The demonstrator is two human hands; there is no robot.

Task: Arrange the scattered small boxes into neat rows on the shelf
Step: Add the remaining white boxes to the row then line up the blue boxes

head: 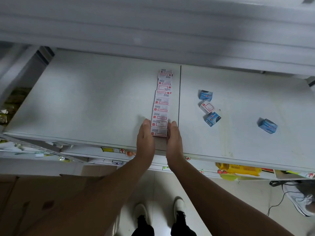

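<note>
One row (162,103) of white boxes runs straight away from the hands on the shelf (85,99). The left hand (145,139) and right hand (173,138), fingers straight, press its near end from both sides. Four loose boxes (208,107) remain unsorted, right of the right hand.

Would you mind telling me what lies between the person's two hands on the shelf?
In the head view, the near end of the row of white boxes sits between the left hand and right hand.
</note>
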